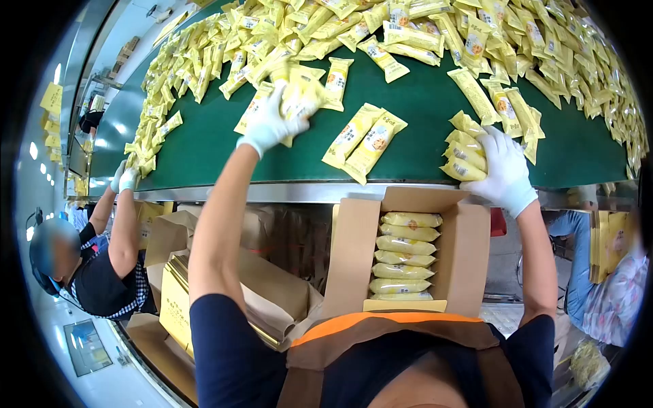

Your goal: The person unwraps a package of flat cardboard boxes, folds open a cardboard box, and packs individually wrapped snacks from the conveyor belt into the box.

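Seven yellow packets [401,261] show in one row inside the open carton [466,251], below the edge of the green table [224,146]. On the green surface, my gloved right hand [502,166] curves its fingers and thumb around a stack of four [464,155]. My gloved left hand [273,124] is over blurred packets [297,95]; I can't count them or tell how tightly its fingers close. Two loose packets [364,143] lie side by side between my hands; the heap [571,61] beyond is uncountable.

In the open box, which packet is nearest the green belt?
The packet at the row's far end, by the box's far wall; no other lies between it and the belt.
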The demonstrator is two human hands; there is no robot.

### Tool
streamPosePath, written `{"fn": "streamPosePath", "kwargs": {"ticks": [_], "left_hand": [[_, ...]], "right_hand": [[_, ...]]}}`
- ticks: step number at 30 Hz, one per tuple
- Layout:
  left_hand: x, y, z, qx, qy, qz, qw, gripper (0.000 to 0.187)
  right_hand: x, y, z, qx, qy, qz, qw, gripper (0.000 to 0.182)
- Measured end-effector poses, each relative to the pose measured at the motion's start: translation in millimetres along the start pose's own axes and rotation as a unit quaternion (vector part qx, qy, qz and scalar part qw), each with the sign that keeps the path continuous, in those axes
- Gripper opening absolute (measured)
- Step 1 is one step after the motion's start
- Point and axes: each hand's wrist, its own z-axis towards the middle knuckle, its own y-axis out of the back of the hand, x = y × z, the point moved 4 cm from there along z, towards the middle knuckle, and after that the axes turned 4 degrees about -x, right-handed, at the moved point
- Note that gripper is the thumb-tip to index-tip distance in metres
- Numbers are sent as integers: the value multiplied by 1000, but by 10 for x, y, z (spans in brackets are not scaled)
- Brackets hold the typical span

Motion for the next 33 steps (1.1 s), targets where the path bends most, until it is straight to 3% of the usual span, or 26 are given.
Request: {"fn": "streamPosePath", "kwargs": {"ticks": [1,2,3,5,7,9,10,15,20,23,25,27,30,33], "left_hand": [[29,-27,-163,-16,-7,81,997,115],[69,-35,-215,-81,-43,67,994,116],[147,-31,-139,-69,-29,-114,991,112],[-164,199,-214,-104,77,-282,951,106],[-147,318,-77,-116,120,-440,882,103],[175,334,75,-198,115,-383,895,102],[69,402,-10,-190,86,-394,895,103],[332,596,-147,-103,59,-301,946,92],[132,626,-169,38,58,-212,975,102],[95,641,-290,53,-15,-107,993,116],[47,737,-261,20,-66,162,984,116],[203,667,-36,-11,-69,58,996,114],[532,393,296,-42,1,31,999,114],[-112,485,-27,-10,118,101,988,115]], "right_hand": [[-6,0,-2,4,4,8,1000,86],[-20,-10,12,14,-4,9,1000,87],[-12,-2,5,14,-2,6,1000,87],[-27,-9,26,16,2,-2,1000,87],[-41,-28,-27,-6,19,-6,1000,86],[-27,-73,-63,-23,22,-5,999,85],[-2,-38,-81,-24,20,-8,999,81],[40,-20,-80,-38,28,-16,999,72],[22,-31,-98,-40,39,-18,998,69],[31,-54,-104,-62,50,-18,997,69],[49,-55,-110,-58,47,-25,997,68],[47,-70,-101,-49,29,-23,998,68],[47,-61,-118,-50,32,-37,998,69],[10,-72,-130,-59,36,-22,997,68]]}}
